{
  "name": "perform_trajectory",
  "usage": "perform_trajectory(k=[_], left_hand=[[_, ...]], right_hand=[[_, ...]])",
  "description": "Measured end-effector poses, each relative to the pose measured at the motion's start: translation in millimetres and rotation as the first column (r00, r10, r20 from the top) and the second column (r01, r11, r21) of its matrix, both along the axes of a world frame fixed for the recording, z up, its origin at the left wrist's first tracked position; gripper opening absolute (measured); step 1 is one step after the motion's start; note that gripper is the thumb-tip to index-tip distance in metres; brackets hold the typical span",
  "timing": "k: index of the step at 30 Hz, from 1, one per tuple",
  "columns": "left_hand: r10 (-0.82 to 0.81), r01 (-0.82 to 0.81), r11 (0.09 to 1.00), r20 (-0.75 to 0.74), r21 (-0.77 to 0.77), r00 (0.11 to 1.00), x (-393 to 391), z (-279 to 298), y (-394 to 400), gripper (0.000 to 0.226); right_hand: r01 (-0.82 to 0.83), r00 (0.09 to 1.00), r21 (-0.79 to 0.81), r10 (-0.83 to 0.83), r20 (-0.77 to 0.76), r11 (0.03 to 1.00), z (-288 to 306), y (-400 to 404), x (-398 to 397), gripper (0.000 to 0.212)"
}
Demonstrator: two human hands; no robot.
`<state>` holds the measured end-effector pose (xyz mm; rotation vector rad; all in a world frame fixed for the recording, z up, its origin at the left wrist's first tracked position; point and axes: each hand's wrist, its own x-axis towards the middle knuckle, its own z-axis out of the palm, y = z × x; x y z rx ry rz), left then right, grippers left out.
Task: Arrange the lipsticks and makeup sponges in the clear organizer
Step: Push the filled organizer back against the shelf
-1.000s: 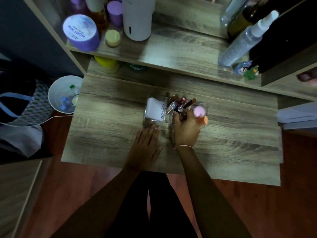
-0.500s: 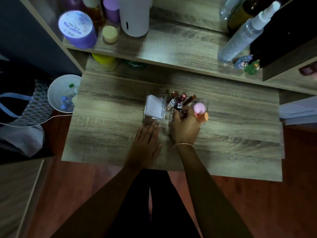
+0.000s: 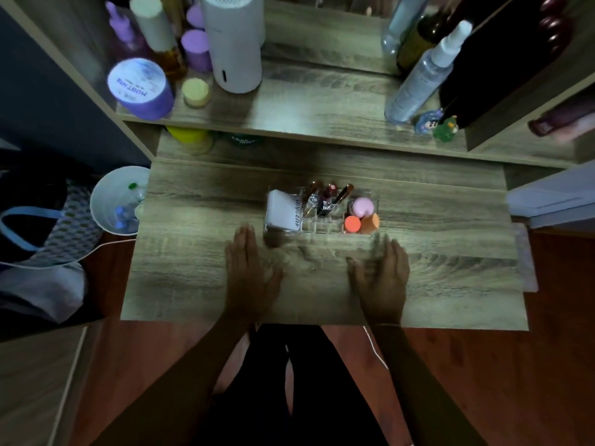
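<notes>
The clear organizer (image 3: 325,229) stands in the middle of the wooden table (image 3: 193,252). Its left section holds a white box (image 3: 283,210). Three lipsticks (image 3: 326,201) lean upright in the middle slots. A pink sponge (image 3: 363,207) and two orange sponges (image 3: 360,223) fill the right section. My left hand (image 3: 252,272) lies flat on the table just in front of the organizer's left end, empty. Resting flat in front of the right end is my right hand (image 3: 381,278), with its fingers apart and nothing in it.
A shelf behind the table carries a purple jar (image 3: 138,88), a white cylinder (image 3: 233,43), bottles and a spray bottle (image 3: 421,75). A white bin (image 3: 117,201) and a bag (image 3: 38,230) sit on the floor at the left. A white cable (image 3: 375,349) hangs below the table's front edge.
My right hand has drawn back from the organizer's lipstick slots and settled flat on the table to the right. My left hand has shifted slightly left. The camera has tilted a little.
</notes>
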<state>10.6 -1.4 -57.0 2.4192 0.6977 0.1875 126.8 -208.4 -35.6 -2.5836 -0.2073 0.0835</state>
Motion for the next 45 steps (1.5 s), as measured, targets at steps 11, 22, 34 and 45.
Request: perform_trajectory(k=[11, 22, 34, 45], left_hand=[[-0.210, 0.219, 0.975, -0.164, 0.039, 0.964, 23.9, -1.9, 38.4, 0.088], [-0.204, 0.206, 0.979, -0.132, 0.000, 0.970, 29.8, -2.6, 38.7, 0.079], [-0.230, 0.230, 0.973, -0.065, -0.011, 0.971, 56.8, 1.9, 57.0, 0.096], [-0.211, 0.233, 0.954, -0.132, 0.190, 0.969, 56.9, -10.4, 50.7, 0.078]], right_hand=[[-0.170, 0.974, 0.063, 0.178, -0.138, 0.983, -10.0, 19.7, 43.6, 0.096], [-0.083, 0.986, 0.123, 0.099, -0.133, 0.989, -14.8, 21.2, 44.9, 0.090], [-0.072, 0.991, 0.035, 0.076, -0.115, 0.997, -28.7, 14.8, 49.7, 0.080], [-0.099, 0.994, -0.011, 0.099, -0.042, 0.995, -31.0, 6.9, 53.9, 0.069]])
